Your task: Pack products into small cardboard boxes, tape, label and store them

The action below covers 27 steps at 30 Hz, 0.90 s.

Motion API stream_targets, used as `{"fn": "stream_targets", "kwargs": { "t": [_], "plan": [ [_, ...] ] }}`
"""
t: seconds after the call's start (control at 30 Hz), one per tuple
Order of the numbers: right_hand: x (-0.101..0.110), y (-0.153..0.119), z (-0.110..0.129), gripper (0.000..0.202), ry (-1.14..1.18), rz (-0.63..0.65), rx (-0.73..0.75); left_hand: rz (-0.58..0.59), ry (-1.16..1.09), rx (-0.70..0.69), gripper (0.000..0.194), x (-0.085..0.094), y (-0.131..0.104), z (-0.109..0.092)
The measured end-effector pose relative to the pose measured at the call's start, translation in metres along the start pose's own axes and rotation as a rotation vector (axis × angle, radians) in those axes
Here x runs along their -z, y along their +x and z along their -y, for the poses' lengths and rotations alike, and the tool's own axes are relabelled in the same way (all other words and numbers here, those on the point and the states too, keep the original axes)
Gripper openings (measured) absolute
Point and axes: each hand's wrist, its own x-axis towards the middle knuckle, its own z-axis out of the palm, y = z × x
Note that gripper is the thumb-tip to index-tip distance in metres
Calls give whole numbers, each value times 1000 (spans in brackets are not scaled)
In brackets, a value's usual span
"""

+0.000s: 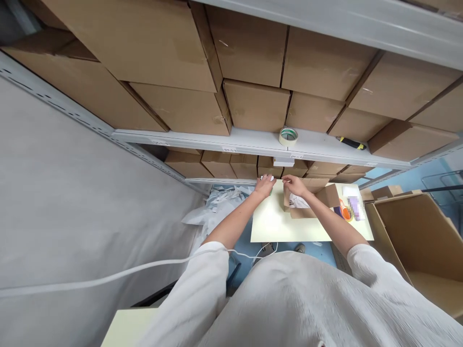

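On the far side of the small pale table (pixel 269 221), my left hand (pixel 265 186) is closed around something small; bits of white and green show at its edges, but its kind is unclear. My right hand (pixel 294 185) is just to the right, over the left side of an open cardboard box (pixel 304 212). Its thumb and fingers are pinched together, and whatever may be between them is too small to make out. Inside the box lies a white, crumpled item (pixel 298 202). The right forearm crosses above the box and hides part of it.
Cardboard boxes (pixel 258 106) fill the shelves ahead. A tape roll (pixel 288 137) and a yellow-black cutter (pixel 351 143) lie on the shelf edge. Orange-and-blue tape rolls (pixel 345 210) sit at the table's right. White plastic bags (pixel 220 209) lie left; a large open carton (pixel 419 236) stands right.
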Motion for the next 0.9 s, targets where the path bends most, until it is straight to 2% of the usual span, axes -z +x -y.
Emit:
{"fn": "stream_targets", "kwargs": {
  "t": [0.17,0.3,0.4,0.53,0.7,0.8,0.9],
  "plan": [
    [-1,0,1,29,32,-51,33,29,49,-5,47,9,-4,0],
    [0,2,-3,28,54,-59,24,2,46,4,47,12,-14,-1],
    [1,6,-9,29,69,-63,17,-39,21,24,49,22,-25,0],
    [0,10,-17,28,78,-77,29,-115,10,49,51,53,-38,7],
    [1,12,-19,32,47,-102,49,-288,-38,44,54,112,-53,8],
    [8,11,-18,58,80,-122,46,-389,-105,16,57,142,-59,-3],
    [26,6,-21,99,143,-118,112,-419,-194,-55,57,156,-55,-23]
  ]
}}
